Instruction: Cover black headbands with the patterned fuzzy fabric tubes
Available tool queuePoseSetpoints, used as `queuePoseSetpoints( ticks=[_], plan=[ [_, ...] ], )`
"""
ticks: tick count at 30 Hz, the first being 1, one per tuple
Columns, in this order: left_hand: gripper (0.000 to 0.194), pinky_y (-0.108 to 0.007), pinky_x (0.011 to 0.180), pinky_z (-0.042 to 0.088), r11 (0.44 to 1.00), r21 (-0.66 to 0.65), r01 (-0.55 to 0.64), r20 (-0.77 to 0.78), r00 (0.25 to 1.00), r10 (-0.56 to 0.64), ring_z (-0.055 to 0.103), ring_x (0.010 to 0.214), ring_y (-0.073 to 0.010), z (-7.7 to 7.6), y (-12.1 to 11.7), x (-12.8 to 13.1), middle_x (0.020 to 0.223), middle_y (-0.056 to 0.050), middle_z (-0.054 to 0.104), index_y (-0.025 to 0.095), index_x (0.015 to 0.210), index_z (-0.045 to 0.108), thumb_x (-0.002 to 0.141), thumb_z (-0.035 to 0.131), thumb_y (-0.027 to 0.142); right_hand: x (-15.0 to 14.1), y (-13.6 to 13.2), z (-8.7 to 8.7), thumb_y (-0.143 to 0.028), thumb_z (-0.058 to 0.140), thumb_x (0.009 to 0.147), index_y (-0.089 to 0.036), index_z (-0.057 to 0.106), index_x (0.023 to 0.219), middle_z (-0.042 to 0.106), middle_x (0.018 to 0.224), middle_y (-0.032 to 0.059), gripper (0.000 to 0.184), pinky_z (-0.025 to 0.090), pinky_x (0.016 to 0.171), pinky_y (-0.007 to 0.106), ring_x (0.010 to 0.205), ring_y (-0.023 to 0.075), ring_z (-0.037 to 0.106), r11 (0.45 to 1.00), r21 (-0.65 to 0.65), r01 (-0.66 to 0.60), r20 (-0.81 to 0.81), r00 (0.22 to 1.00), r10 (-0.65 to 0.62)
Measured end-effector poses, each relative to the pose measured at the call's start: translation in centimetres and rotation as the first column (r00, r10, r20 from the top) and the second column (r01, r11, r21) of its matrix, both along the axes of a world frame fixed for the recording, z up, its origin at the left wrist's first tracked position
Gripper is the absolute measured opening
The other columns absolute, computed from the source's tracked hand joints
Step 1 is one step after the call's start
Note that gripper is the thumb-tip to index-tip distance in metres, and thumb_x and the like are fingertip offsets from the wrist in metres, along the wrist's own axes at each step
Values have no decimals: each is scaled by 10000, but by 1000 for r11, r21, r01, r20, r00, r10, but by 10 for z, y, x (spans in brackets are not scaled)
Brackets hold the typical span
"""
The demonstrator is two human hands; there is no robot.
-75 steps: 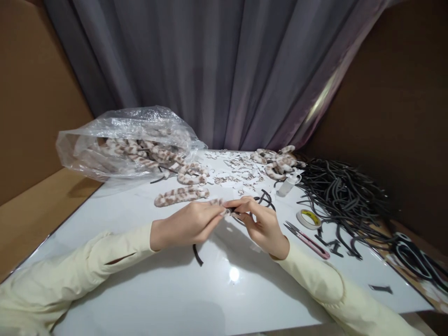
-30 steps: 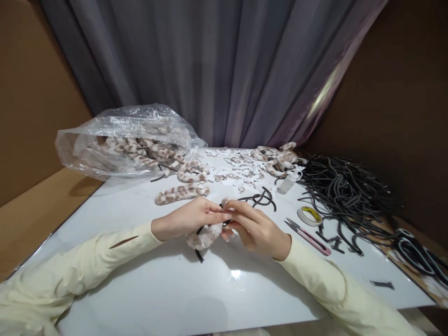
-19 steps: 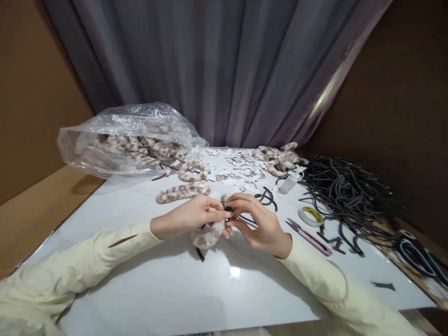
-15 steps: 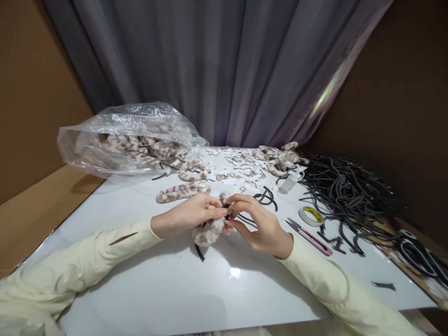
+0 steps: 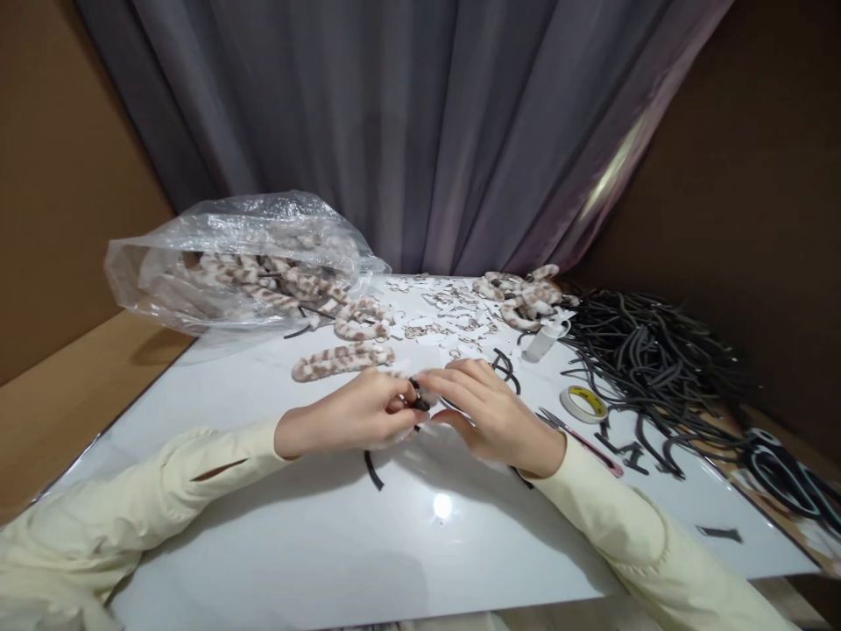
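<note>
My left hand (image 5: 363, 409) is closed, its thumb and fingers gripping a furry brown-and-white strip (image 5: 399, 441) that is mostly hidden by both hands. Between my fingertips shows a small black piece (image 5: 420, 402) on the strip. My right hand (image 5: 487, 410) curls around the strip from the other side, fingers bent over the top and thumb below. A black cord end (image 5: 374, 471) pokes out beneath my left hand, and another dark end (image 5: 522, 478) shows under my right wrist. Behind my left hand lies another furry strip (image 5: 342, 360).
Farther back left, a clear plastic bag (image 5: 276, 215) holds furry strips. Small metal clasps (image 5: 453, 320) lie scattered at the back, near a furry pile (image 5: 526, 298). On the right are a small bottle (image 5: 545, 340), tape roll (image 5: 583, 405), pink-handled snips (image 5: 584, 447) and heaped black cords (image 5: 650, 350).
Both hands have turned and closed in over the furry strip, now largely covered. My right hand shifted slightly right and down, and a dark end now shows under its wrist.
</note>
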State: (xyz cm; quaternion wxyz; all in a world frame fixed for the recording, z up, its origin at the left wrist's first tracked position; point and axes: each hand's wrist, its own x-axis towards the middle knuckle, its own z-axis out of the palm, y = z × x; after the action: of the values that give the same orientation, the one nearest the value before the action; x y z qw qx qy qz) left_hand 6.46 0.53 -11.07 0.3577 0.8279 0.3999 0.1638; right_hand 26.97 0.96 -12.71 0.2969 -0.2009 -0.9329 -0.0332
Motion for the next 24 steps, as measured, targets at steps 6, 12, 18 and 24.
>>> queuePoseSetpoints(
  ticks=[6,12,18,24],
  plan=[
    [167,-187,447,284,996,18,91,-15,996,-91,443,461,-74,-2,-1,-1,594,17,606,149,715,602,806,484,226,-6,-2,-3,-224,443,931,-99,537,987,597,949,116,166,378,688,363,848,227,471,985,171,10,119,992,-30],
    [170,-199,486,288,995,66,81,-20,997,-79,415,481,-86,3,0,-2,527,45,488,159,699,527,833,452,232,-11,-4,-13,-130,380,941,-86,520,960,601,929,133,149,398,780,379,947,233,493,983,182,-17,71,997,4],
    [111,-216,595,344,997,64,36,45,998,-38,512,617,-126,3,-5,-1,658,22,583,171,919,513,862,431,220,-10,-6,-14,-104,405,918,-84,502,1061,607,1022,148,174,407,740,389,930,239,513,973,229,-6,-6,1000,8],
    [301,-214,594,340,926,-311,213,199,968,-155,456,651,-119,9,-2,-10,765,18,560,204,1163,393,878,454,282,-11,-6,-13,-67,377,887,-91,513,1001,638,959,152,179,418,711,397,845,233,566,951,309,-11,-117,992,50]
  ],
)
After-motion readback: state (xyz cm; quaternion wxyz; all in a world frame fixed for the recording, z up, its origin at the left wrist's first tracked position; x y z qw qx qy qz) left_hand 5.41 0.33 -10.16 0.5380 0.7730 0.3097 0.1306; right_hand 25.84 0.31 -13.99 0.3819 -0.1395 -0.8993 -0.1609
